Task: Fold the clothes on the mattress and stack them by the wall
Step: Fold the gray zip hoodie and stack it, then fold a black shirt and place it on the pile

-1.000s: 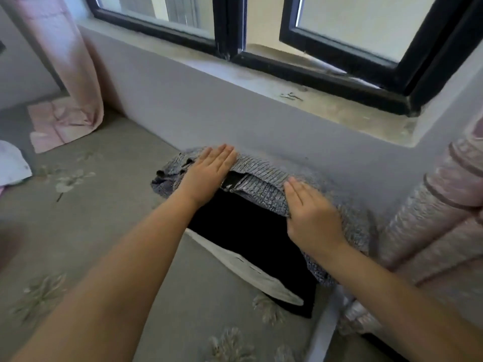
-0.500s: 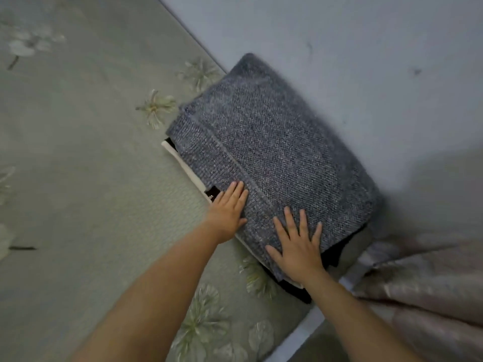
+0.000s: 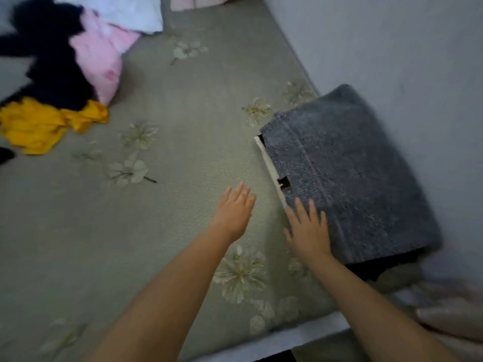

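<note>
The folded grey knit (image 3: pixel 347 173) tops the stack by the wall at right. The right hand (image 3: pixel 307 231) rests flat on its near corner, the left hand (image 3: pixel 234 211) hovers released. Next, presumably: the unfolded heap (image 3: pixel 60 74) (upper left) wants fetching.

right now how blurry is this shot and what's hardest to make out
Head view: dim, soft light with motion smear throughout; the heap of unfolded black, pink, white and yellow clothes at top left is most smeared; the folded grey knitted sweater keeps some texture; both hands are soft-edged; wide-angle bending at the edges.
</note>
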Available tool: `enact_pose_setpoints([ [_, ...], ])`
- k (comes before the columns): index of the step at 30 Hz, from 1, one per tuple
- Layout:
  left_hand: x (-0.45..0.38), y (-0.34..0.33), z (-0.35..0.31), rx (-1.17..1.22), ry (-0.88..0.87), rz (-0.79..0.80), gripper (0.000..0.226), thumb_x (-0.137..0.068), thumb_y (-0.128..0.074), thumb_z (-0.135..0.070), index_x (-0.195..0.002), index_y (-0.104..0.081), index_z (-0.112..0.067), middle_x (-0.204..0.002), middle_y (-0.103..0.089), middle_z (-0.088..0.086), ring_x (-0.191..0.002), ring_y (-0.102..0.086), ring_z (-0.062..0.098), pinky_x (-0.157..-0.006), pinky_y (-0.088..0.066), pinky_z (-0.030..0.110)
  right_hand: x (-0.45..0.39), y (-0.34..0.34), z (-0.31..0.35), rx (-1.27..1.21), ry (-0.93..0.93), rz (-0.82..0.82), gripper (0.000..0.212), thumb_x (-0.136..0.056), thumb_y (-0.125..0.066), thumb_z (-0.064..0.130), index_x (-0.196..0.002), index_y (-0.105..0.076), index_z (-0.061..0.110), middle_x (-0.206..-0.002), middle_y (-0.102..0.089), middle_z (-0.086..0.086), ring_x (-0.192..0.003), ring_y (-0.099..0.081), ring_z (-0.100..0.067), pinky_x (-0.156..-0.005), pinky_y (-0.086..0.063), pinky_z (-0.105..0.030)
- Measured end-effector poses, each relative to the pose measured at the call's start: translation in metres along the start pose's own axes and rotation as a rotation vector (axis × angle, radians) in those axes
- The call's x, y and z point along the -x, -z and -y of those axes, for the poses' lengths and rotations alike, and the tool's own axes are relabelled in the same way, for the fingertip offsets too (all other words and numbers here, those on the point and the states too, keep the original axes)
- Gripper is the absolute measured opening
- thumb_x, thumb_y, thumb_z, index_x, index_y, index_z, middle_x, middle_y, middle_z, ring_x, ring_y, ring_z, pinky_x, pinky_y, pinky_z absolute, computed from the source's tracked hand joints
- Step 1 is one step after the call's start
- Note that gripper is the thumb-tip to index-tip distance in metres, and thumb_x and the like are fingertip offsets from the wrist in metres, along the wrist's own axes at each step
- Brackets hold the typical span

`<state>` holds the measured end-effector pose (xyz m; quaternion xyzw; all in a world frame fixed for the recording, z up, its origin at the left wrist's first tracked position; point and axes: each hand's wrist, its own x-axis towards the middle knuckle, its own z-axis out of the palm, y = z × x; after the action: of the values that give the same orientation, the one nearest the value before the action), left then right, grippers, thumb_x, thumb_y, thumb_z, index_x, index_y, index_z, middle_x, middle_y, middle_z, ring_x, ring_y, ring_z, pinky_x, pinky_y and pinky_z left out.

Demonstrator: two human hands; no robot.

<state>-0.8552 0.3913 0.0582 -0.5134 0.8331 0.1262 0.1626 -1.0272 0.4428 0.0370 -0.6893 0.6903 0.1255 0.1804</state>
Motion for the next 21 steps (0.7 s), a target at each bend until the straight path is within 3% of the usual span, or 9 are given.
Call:
enact_pose_setpoints([
  [3, 0.07, 0.019, 0.053, 0.049, 0.207, -0.077, 0.052, -0.094, -0.033, -0.002, -0.143, -0.022, -0.012, -0.155, -0.007, 0.009, -0.143, 0.004, 0.024, -0.114, 0.004, 0.042, 0.002, 0.037, 0.072, -0.038, 0.234, -0.096, 0.055, -0.096, -0.034, 0.032, -0.146, -0.015, 0.021, -0.156, -0.004, -0.002, -0.143, 0.001, -0.029, -0.114, -0.008, -0.046],
  [9, 0.227, 0.033, 0.145, 0.13, 0.593, -0.188, 0.048, -0.098, -0.036, -0.029, -0.142, -0.026, -0.015, -0.155, -0.011, 0.009, -0.143, -0.002, 0.024, -0.114, -0.003, 0.041, 0.038, 0.092, 0.237, 0.0, 0.658, -0.272, 0.054, -0.095, -0.038, 0.031, -0.145, -0.024, 0.017, -0.155, -0.016, -0.004, -0.143, -0.009, -0.029, -0.113, -0.01, -0.046],
  [12, 0.313, 0.02, 0.177, 0.142, 0.732, -0.236, 0.052, -0.097, -0.034, -0.035, -0.144, -0.022, -0.016, -0.155, -0.011, 0.009, -0.143, -0.004, 0.025, -0.114, -0.007, 0.04, 0.08, 0.1, 0.316, 0.033, 0.806, -0.338, 0.053, -0.092, -0.047, 0.026, -0.14, -0.034, 0.01, -0.149, -0.028, -0.013, -0.14, -0.02, -0.032, -0.111, -0.018, -0.047],
  [17, 0.46, -0.022, 0.228, 0.155, 0.898, -0.267, 0.054, -0.097, -0.033, -0.036, -0.145, -0.018, -0.016, -0.154, -0.012, 0.007, -0.142, -0.007, 0.026, -0.113, -0.012, 0.039, 0.174, 0.081, 0.44, 0.022, 0.967, -0.408, 0.047, -0.063, -0.08, 0.014, -0.105, -0.066, -0.001, -0.112, -0.064, -0.023, -0.105, -0.06, -0.043, -0.082, -0.049, -0.052],
  [18, 0.49, -0.031, 0.239, 0.163, 0.928, -0.258, 0.054, -0.097, -0.032, -0.037, -0.145, -0.017, -0.016, -0.154, -0.012, 0.007, -0.142, -0.008, 0.027, -0.112, -0.013, 0.039, 0.191, 0.075, 0.463, 0.007, 0.983, -0.427, 0.047, -0.062, -0.082, 0.014, -0.104, -0.067, -0.001, -0.11, -0.065, -0.023, -0.103, -0.061, -0.042, -0.08, -0.05, -0.05],
  [19, 0.518, -0.042, 0.249, 0.165, 0.963, -0.248, 0.055, -0.097, -0.032, -0.037, -0.145, -0.017, -0.016, -0.154, -0.013, 0.007, -0.142, -0.008, 0.027, -0.112, -0.013, 0.039, 0.207, 0.069, 0.486, -0.002, 0.997, -0.39, 0.048, -0.071, -0.076, 0.017, -0.113, -0.062, -0.001, -0.12, -0.06, -0.023, -0.113, -0.055, -0.042, -0.088, -0.047, -0.047],
  [21, 0.569, -0.061, 0.268, 0.168, 1.033, -0.225, 0.055, -0.097, -0.032, -0.037, -0.145, -0.017, -0.015, -0.153, -0.014, 0.008, -0.141, -0.01, 0.028, -0.112, -0.014, 0.039, 0.226, 0.052, 0.525, 0.028, 1.009, -0.325, 0.05, -0.092, -0.051, 0.026, -0.136, -0.041, 0.005, -0.145, -0.036, -0.016, -0.137, -0.029, -0.033, -0.108, -0.026, -0.038],
])
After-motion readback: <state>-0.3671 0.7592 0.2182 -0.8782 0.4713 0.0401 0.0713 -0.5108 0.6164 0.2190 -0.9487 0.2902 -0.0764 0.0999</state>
